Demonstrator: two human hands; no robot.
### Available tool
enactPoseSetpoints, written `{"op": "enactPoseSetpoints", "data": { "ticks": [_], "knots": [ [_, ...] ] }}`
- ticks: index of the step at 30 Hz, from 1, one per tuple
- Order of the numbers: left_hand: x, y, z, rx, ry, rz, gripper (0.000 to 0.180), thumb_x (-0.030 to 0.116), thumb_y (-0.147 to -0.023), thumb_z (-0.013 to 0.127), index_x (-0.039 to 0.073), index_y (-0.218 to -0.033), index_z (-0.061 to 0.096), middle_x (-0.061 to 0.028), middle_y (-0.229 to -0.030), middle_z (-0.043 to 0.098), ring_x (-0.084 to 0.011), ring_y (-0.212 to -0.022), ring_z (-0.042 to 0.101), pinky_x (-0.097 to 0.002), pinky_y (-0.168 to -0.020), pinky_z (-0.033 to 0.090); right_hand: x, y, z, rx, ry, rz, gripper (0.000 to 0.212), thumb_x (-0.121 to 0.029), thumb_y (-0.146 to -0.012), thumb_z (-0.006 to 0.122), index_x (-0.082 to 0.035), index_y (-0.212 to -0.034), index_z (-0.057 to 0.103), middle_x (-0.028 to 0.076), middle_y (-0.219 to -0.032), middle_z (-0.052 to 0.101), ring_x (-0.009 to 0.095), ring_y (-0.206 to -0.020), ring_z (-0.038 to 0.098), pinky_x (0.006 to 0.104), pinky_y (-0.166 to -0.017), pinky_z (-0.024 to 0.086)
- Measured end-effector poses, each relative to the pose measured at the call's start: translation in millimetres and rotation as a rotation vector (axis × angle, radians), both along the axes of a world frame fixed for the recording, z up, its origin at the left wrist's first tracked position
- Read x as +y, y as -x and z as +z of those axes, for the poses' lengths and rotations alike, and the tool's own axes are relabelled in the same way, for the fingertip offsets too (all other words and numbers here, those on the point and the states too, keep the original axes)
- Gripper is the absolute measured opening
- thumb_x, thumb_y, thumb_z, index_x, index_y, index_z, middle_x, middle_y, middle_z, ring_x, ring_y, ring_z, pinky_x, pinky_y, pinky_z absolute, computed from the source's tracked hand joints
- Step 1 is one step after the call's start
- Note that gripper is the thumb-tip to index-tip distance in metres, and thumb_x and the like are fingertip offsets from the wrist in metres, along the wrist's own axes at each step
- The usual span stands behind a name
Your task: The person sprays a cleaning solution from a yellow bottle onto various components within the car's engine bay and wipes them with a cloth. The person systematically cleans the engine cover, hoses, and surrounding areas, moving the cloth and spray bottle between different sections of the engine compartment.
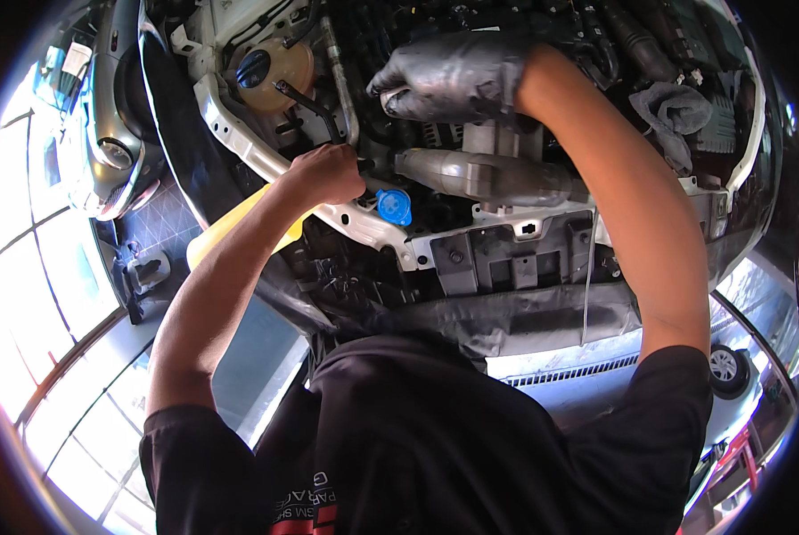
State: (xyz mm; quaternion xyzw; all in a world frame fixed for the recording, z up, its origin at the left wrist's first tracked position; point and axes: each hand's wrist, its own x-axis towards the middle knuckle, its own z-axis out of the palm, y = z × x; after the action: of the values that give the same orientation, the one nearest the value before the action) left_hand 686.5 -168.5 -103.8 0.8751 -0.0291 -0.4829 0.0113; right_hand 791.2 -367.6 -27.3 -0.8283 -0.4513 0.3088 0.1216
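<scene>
My left hand is bare and closed in a fist over the pale front frame of a car's engine bay. A black hose runs down to its knuckles; what lies inside the fist is hidden. My right hand, in a black glove, reaches over the engine with its fingers curled. Something small and pale shows at its fingertips, too unclear to name. Below it lies a silvery metal duct. A blue cap sits just right of my left hand. Behind that hand is a cloudy reservoir with a black lid.
Something bright yellow shows under my left forearm. A grey cloth lies at the engine bay's right side. The dark bumper edge runs close to my body. Another car stands at the far left.
</scene>
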Motion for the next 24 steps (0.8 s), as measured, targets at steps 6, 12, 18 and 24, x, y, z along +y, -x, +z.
{"op": "enactPoseSetpoints", "data": {
  "ticks": [6, 12, 18, 24],
  "knots": [
    [5.1, 9.9, -0.6, -0.052, 0.051, -0.004, 0.040, 0.016, -0.076, 0.057, -0.004, -0.110, 0.067, -0.0225, -0.116, 0.068, -0.0373, -0.114, 0.064, -0.0426, -0.096, 0.052, 20.8, -17.3, -26.9, -0.051, -0.021, 0.270, 0.033, -0.022, -0.089, 0.060, -0.001, -0.113, 0.069, 0.017, -0.095, 0.073, 0.030, -0.084, 0.069, 0.0421, -0.078, 0.056],
    [22.5, 18.0, -9.3, -0.102, 0.129, -0.020, 0.040, 0.017, -0.077, 0.056, -0.004, -0.109, 0.066, -0.0228, -0.113, 0.068, -0.0398, -0.113, 0.062, -0.0454, -0.097, 0.050, -22.7, -8.8, 1.2, 0.541, 0.118, -0.220, 0.046, -0.027, -0.093, 0.065, -0.008, -0.134, 0.060, 0.015, -0.105, 0.073, 0.025, -0.082, 0.068, 0.0390, -0.081, 0.056],
    [28.8, 7.3, -2.7, -0.328, 0.125, 0.160, 0.039, 0.022, -0.079, 0.056, -0.005, -0.107, 0.066, -0.0241, -0.115, 0.066, -0.0406, -0.116, 0.060, -0.0466, -0.098, 0.049, -59.9, 20.0, 25.5, 0.433, -0.073, -0.205, 0.051, -0.026, -0.095, 0.068, -0.008, -0.142, 0.055, 0.016, -0.104, 0.073, 0.021, -0.074, 0.065, 0.0351, -0.074, 0.055],
    [20.6, -14.4, -10.3, -0.525, 0.209, 0.343, 0.044, 0.024, -0.080, 0.060, -0.003, -0.114, 0.065, -0.0298, -0.114, 0.066, -0.0435, -0.113, 0.061, -0.0466, -0.100, 0.048, -71.8, 75.3, 6.8, 0.020, -0.486, -0.469, 0.046, -0.013, -0.092, 0.064, -0.004, -0.136, 0.057, 0.020, -0.105, 0.069, 0.032, -0.092, 0.070, 0.0400, -0.083, 0.055]
  ]
}}
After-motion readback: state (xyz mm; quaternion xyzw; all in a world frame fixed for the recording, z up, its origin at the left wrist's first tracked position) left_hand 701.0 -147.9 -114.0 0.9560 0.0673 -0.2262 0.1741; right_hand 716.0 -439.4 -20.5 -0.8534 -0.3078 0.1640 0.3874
